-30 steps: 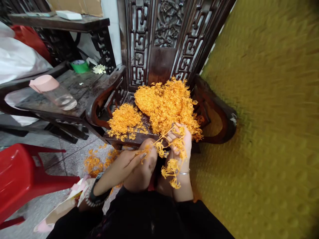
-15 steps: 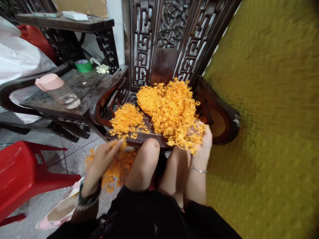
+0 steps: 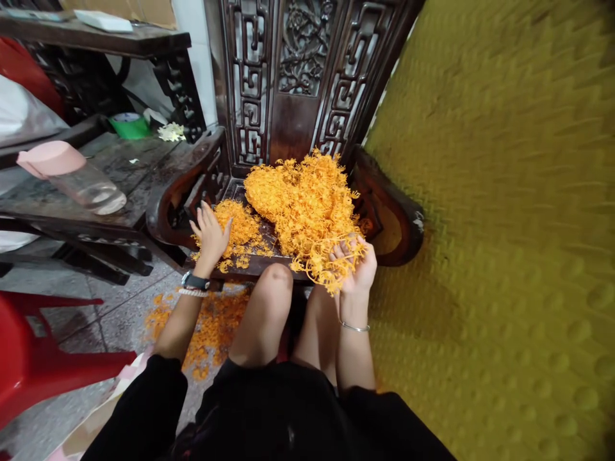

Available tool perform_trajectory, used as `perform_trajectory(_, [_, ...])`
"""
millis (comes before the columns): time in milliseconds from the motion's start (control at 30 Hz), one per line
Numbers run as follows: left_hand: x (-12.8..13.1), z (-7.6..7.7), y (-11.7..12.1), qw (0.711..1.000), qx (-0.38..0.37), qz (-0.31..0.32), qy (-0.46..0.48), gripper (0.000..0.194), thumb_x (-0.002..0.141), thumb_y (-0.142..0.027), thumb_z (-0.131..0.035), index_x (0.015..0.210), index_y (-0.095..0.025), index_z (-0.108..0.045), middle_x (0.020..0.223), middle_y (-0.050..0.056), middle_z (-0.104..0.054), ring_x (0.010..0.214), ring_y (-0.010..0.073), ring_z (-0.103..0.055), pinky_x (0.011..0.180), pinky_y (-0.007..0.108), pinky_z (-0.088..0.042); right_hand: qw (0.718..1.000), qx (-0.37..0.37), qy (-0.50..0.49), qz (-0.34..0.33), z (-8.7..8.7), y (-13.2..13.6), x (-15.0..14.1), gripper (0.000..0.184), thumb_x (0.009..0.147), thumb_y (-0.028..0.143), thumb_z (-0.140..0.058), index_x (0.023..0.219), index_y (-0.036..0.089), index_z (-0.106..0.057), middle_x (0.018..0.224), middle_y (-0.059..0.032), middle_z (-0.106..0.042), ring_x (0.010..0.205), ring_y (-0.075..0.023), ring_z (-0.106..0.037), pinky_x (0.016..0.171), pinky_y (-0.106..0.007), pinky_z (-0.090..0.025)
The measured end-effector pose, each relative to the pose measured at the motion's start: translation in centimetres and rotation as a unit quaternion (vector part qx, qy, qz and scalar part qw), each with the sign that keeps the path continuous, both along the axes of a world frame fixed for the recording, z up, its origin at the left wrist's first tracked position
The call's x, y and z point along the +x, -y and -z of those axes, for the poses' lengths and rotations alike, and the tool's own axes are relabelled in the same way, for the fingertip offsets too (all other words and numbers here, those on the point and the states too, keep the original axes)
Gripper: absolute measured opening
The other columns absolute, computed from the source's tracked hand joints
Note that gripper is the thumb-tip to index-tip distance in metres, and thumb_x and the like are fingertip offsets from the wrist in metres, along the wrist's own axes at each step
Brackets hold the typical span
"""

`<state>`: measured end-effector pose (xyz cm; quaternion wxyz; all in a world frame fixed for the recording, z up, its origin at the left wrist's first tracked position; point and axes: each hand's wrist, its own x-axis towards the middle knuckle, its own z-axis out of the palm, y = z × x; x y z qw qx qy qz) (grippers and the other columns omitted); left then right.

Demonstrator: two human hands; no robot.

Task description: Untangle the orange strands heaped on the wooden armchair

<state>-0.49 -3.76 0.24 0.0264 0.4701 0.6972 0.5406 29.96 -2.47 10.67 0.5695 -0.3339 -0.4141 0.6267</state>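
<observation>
My left hand (image 3: 211, 237) lies at the left edge of the smaller orange pile (image 3: 237, 224), its fingers spread and nothing seen in them. My right hand (image 3: 360, 264) is turned palm up, its fingers curled round a clump of orange strands (image 3: 327, 266) with spidery, flower-like ends. That clump hangs in front of the larger orange pile (image 3: 307, 198), and where one stops and the other starts is hard to see. Both piles rest on the seat of a dark carved wooden chair (image 3: 266, 264).
More orange bits (image 3: 211, 333) litter the tiled floor. On the left wooden seat are a pink-lidded bottle (image 3: 77, 176), green tape (image 3: 129, 126) and a pale flower-like piece (image 3: 172, 132). A red stool (image 3: 43, 358) stands lower left; a yellow textured surface (image 3: 504, 224) fills the right.
My left hand has gone from in front of my knees, past the floor side, up to the smaller pile and spread its fingers. My right hand moved outward with its strands, now bunched.
</observation>
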Motion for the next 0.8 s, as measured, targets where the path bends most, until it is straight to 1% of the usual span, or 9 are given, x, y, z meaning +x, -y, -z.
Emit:
perform_trajectory(67, [2.8,-2.3,1.0,0.993,0.063,0.084,0.045,0.099,0.079,-0.067,-0.051,0.148,-0.008,-0.011,0.153,0.021,-0.022,0.143,0.0324,-0.016,0.116,0.047,-0.006,1.000,0.003,-0.004,-0.006,-0.1,0.2,-0.6,0.045,0.076,0.057,-0.051,0.055,0.024,-0.029,0.046,0.0066,-0.019,0.041,-0.0106,-0.020,0.039,-0.026,-0.026])
perform_trajectory(100, [4.6,-3.6,1.8,0.978,0.074,0.176,0.080,0.096,0.080,-0.068,-0.047,0.150,-0.015,-0.008,0.152,0.019,-0.026,0.142,0.0288,-0.022,0.116,0.046,-0.013,1.000,0.000,-0.005,-0.005,-0.1,0.4,-1.0,0.046,0.076,0.058,-0.051,0.054,0.024,-0.028,0.046,0.0066,-0.019,0.040,-0.0105,-0.020,0.039,-0.026,-0.027])
perform_trajectory(167, [8.4,-5.9,3.5,0.902,0.050,0.389,0.180,0.091,0.078,-0.073,-0.041,0.149,-0.023,-0.014,0.148,0.017,-0.035,0.136,0.0283,-0.036,0.110,0.046,-0.031,1.000,-0.011,-0.002,0.001,0.0,0.8,-1.9,0.047,0.076,0.057,-0.052,0.052,0.024,-0.027,0.046,0.0063,-0.021,0.040,-0.0103,-0.022,0.039,-0.027,-0.031])
perform_trajectory(233, [11.7,-7.4,5.1,0.828,0.000,0.499,0.256,0.089,0.075,-0.067,-0.055,0.146,-0.022,-0.025,0.142,0.017,-0.044,0.127,0.0298,-0.047,0.102,0.043,-0.042,0.999,-0.021,0.004,0.026,0.1,1.2,-2.7,0.045,0.073,0.055,-0.058,0.052,0.024,-0.033,0.047,0.0056,-0.029,0.042,-0.0103,-0.027,0.042,-0.027,-0.034])
perform_trajectory(300, [13.7,-7.8,6.3,0.819,-0.032,0.491,0.296,0.077,0.074,-0.053,-0.066,0.139,-0.020,-0.040,0.133,0.015,-0.054,0.118,0.0287,-0.055,0.096,0.040,-0.047,0.998,-0.013,0.026,0.059,0.3,1.4,-2.9,0.040,0.069,0.052,-0.066,0.054,0.023,-0.042,0.051,0.0050,-0.038,0.045,-0.0101,-0.033,0.044,-0.026,-0.035])
perform_trajectory(367, [14.3,-7.5,6.7,0.843,-0.057,0.437,0.309,0.057,0.078,-0.045,-0.065,0.127,-0.018,-0.055,0.121,0.013,-0.062,0.106,0.0262,-0.062,0.089,0.037,-0.051,0.996,0.008,0.072,0.053,0.5,1.3,-2.4,0.037,0.066,0.050,-0.071,0.055,0.022,-0.050,0.053,0.0041,-0.045,0.047,-0.0097,-0.037,0.045,-0.024,-0.034])
perform_trajectory(633, [11.8,-6.2,6.0,0.882,-0.048,0.368,0.288,0.030,0.083,-0.040,-0.059,0.097,-0.016,-0.069,0.106,0.009,-0.069,0.102,0.0226,-0.063,0.093,0.035,-0.047,0.948,0.015,0.286,-0.142,2.3,1.0,3.1,0.044,0.076,0.055,-0.063,0.055,0.016,-0.061,0.052,0.0002,-0.056,0.049,-0.0105,-0.048,0.053,-0.025,-0.041])
perform_trajectory(700, [11.7,-6.4,5.9,0.884,-0.043,0.356,0.300,0.032,0.082,-0.042,-0.060,0.097,-0.015,-0.069,0.105,0.009,-0.070,0.100,0.0224,-0.063,0.092,0.035,-0.047,0.951,0.005,0.293,-0.103,2.7,1.4,4.4,0.038,0.074,0.055,-0.065,0.072,0.016,-0.066,0.063,-0.0010,-0.062,0.057,-0.0124,-0.054,0.058,-0.026,-0.045])
perform_trajectory(800, [12.0,-7.1,5.8,0.892,-0.020,0.335,0.304,0.035,0.080,-0.045,-0.061,0.095,-0.014,-0.068,0.103,0.009,-0.070,0.102,0.0226,-0.062,0.094,0.034,-0.046,0.931,0.044,0.356,0.061,2.6,2.3,5.5,0.037,0.074,0.051,-0.066,0.088,0.017,-0.066,0.079,-0.0042,-0.067,0.069,-0.0165,-0.060,0.066,-0.030,-0.049])
